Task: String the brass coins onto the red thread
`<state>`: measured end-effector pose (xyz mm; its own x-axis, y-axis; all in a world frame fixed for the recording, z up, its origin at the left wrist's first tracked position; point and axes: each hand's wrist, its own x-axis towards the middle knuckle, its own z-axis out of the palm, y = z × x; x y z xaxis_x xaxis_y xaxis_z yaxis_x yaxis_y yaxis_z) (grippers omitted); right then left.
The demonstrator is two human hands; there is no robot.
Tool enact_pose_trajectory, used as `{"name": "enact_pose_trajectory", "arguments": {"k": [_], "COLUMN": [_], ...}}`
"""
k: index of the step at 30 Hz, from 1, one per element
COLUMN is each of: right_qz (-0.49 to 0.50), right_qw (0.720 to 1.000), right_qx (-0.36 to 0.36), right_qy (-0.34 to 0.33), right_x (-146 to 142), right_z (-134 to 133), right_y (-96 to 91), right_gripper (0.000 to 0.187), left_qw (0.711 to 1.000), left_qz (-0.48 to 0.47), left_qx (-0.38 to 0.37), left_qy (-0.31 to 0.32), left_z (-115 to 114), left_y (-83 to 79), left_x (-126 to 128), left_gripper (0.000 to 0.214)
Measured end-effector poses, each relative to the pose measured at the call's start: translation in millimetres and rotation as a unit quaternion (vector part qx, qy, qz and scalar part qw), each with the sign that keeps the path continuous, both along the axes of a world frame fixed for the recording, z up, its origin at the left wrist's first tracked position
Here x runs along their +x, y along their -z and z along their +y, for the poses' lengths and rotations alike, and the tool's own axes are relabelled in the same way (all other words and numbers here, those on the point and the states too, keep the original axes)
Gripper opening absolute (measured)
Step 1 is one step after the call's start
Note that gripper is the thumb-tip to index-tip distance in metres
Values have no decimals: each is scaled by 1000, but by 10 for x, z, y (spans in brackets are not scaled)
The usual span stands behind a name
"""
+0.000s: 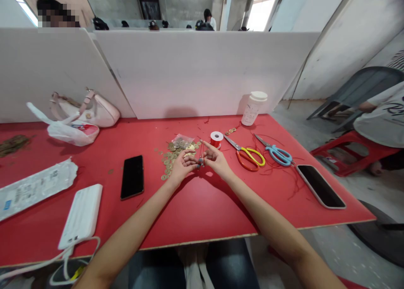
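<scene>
My left hand (179, 168) and my right hand (216, 158) meet over the red table (202, 213), fingertips pinched together on a thin red string (200, 154) with a small dark piece on it. A pile of brass coins (173, 154) lies just behind my left hand, with a clear plastic bag (182, 138) at its far side. A spool of red string (216, 139) stands just beyond my right hand.
Scissors with red and yellow handles (249, 156) and blue-handled scissors (277, 153) lie to the right, then a phone (320, 186). A black phone (132, 176), a white power bank (82, 215), a white cup (253, 108), a pink bag (88, 110). A seated person (378, 120) at right.
</scene>
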<state>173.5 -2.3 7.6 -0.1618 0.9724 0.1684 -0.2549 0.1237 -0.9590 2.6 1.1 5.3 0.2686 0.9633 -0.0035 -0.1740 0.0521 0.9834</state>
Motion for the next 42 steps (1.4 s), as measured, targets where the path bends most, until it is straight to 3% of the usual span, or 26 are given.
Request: {"name": "enact_pose_trajectory", "arguments": {"k": [7, 19, 28, 35, 42], "right_qz": [-2, 85, 93, 42, 20], "right_qw": [1000, 993, 988, 996, 1000], "right_qx": [1, -87, -119, -82, -7], "right_qy": [13, 6, -20, -8, 5], "right_x": [-8, -36, -33, -34, 79], "right_z": [-34, -44, -45, -27, -28], "right_y": [-50, 13, 74, 68, -93], "right_gripper": [70, 61, 53, 57, 63], "left_qw": [1000, 998, 999, 999, 999], "left_qz": [-18, -38, -18, 17, 27], "left_qx": [9, 39, 41, 38, 16], "left_qy": [-21, -38, 0, -25, -42], "left_z": [2, -21, -14, -5, -14], "left_y": [8, 4, 13, 19, 9], "left_x": [-5, 24, 20, 22, 7], "left_gripper": [62, 61, 63, 57, 52]}}
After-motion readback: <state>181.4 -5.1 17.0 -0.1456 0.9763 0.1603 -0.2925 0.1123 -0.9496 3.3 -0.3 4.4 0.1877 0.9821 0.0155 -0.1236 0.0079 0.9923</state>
